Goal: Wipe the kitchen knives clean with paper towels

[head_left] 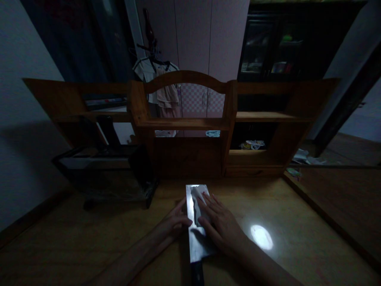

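In the head view, I locate the cleaver (202,248) at lower center of the frame, flat on the wooden table (116,228), its black handle (197,275) toward the bottom edge. The right hand (220,222) is open, palm down, fingers extended over a white wipe (199,196) on the blade. The left hand (175,220) touches the blade's left edge; I cannot tell whether it grips. A dark rack (104,182) stands at frame left.

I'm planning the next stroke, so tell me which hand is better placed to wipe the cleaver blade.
Probably the right hand: it rests on the white sheet over the blade, while the left hand is at the blade's left edge.
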The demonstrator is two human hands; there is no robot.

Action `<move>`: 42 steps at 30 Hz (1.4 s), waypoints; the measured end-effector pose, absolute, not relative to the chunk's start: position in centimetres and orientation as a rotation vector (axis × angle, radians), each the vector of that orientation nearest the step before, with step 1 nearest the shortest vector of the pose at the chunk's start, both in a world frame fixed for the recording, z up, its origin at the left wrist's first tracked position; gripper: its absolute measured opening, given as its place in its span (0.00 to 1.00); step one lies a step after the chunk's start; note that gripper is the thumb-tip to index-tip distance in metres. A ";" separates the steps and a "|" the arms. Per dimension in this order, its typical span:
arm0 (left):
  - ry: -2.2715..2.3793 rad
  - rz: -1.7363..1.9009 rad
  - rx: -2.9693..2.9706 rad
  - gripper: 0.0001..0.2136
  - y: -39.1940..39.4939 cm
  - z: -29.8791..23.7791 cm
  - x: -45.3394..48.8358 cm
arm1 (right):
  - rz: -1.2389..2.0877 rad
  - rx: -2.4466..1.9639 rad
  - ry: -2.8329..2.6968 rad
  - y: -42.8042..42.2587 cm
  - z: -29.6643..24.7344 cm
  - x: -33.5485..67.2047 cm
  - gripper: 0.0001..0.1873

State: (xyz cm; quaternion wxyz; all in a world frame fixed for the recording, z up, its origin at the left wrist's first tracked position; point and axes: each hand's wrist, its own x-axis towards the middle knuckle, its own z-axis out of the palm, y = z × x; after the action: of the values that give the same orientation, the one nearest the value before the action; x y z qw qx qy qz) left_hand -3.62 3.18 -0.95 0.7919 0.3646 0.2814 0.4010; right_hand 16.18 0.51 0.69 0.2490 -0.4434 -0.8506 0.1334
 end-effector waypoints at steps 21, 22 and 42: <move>0.597 0.844 0.817 0.44 3.8 -1.8 -3.7 | 0.277 -1.344 -2.022 2.8 -2.1 17.8 0.27; 0.602 0.850 0.819 0.43 3.7 -1.8 -3.7 | 0.274 -1.361 -2.012 2.3 -1.6 17.5 0.28; 0.507 0.853 0.976 0.41 2.9 -1.4 -3.2 | 0.250 -1.320 -1.997 2.5 -1.5 17.4 0.29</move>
State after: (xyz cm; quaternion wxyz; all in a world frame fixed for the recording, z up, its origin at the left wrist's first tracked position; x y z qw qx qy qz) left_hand -3.20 2.88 -1.40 0.7674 0.4494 0.2336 0.3931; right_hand 17.43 2.50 -1.53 0.3589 -0.5119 -0.7745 0.0968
